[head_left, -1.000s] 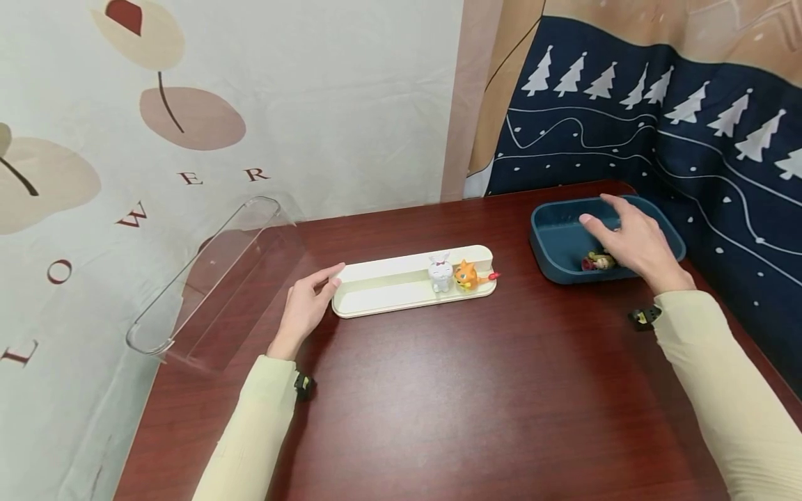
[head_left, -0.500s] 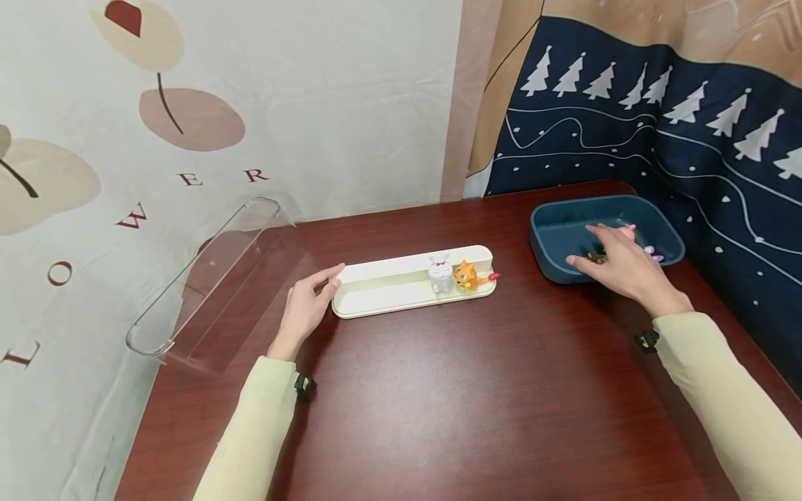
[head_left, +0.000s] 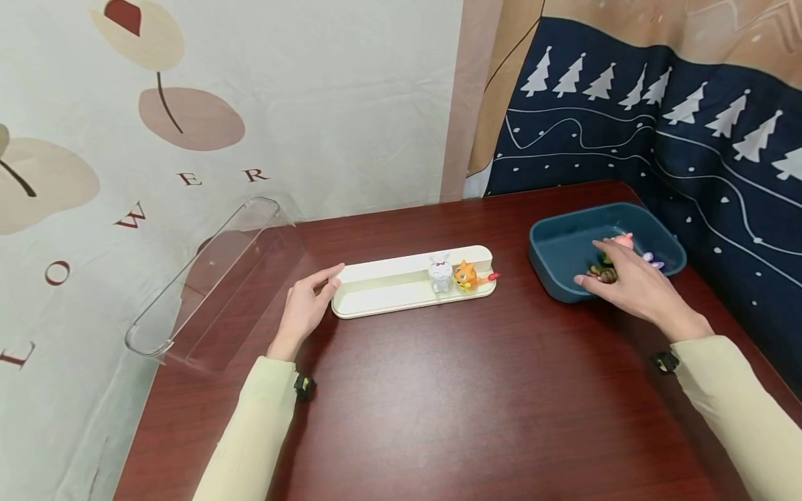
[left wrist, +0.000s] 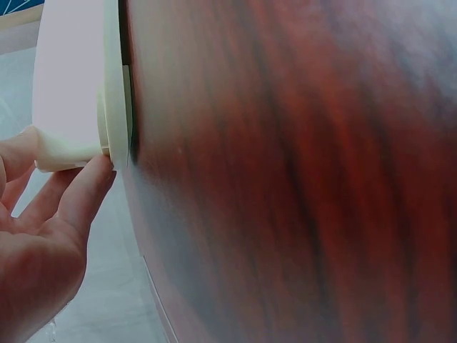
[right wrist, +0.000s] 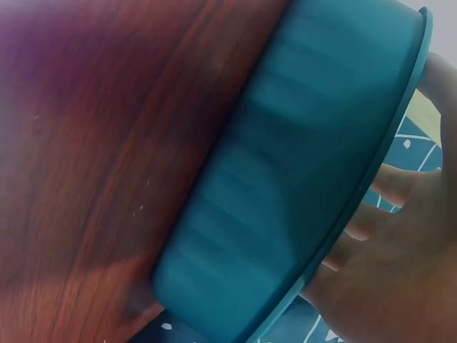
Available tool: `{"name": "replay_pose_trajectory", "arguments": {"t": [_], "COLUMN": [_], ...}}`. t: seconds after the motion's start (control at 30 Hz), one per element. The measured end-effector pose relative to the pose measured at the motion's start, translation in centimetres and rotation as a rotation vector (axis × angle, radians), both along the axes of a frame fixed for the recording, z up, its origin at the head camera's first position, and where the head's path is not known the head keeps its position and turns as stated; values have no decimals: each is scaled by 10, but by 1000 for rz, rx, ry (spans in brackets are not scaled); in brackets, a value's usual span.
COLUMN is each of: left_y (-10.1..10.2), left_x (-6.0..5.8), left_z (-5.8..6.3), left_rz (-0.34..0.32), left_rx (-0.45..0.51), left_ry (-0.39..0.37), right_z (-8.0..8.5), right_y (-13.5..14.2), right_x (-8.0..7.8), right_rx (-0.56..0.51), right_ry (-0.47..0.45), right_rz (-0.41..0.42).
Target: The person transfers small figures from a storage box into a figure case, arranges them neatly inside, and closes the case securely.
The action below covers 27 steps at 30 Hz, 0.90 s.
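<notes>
My left hand (head_left: pixel 305 309) grips the left end of a long cream tray (head_left: pixel 376 296), thumb and fingers at its end in the left wrist view. A white rabbit figurine (head_left: pixel 441 275) and an orange dragon-like figurine (head_left: pixel 466 275) stand at the tray's right end. My right hand (head_left: pixel 645 289) reaches over the near rim of a blue bin (head_left: pixel 557 261), thumb and index finger apart. Near its fingers lie a pink figurine (head_left: pixel 623 241), a brownish-green figurine (head_left: pixel 603 273) and a purple one (head_left: pixel 651 260). The right wrist view shows the bin's outer wall; its inside is hidden there.
A clear plastic cover (head_left: pixel 213 278) stands at the table's left edge, by the pale curtain (head_left: pixel 351 104). The dark red wooden table (head_left: pixel 438 396) carries everything. A navy tree-patterned cloth (head_left: pixel 702 160) hangs behind the bin.
My right hand has moved lower and nearer within the bin. The bin has shifted slightly toward me, and more figurines show in it. My left hand and the tray have stayed still.
</notes>
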State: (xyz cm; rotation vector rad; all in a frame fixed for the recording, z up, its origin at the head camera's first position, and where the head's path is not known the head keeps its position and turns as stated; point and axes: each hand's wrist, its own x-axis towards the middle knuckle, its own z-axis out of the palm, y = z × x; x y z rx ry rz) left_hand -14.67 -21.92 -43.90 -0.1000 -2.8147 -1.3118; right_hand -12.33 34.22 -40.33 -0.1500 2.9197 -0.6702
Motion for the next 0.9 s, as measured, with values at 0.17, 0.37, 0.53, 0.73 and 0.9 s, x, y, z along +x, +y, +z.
{"name": "replay_pose_trajectory", "arguments": {"t": [0.17,0.37,0.53,0.73,0.9], "left_y": [-1,-1,0,0,-1], "left_x": [0,1,1,0,0], "left_z": [1,2,2,2,1], "left_rz": [-4,-5,-6,-5,-6], "left_rx": [-2,-4,-3,0,-4], "left_ry": [1,1,5,4,5], "right_z": [5,15,17,12,7], "right_y": [3,15,26,33,33], "right_x": [6,0,-12,-22,-30], "right_rx": [-1,-7,12,53,104], "right_ry": [-21,-31,-31,-33,-73], "right_rz": [31,-33,-100,-145,-158]}}
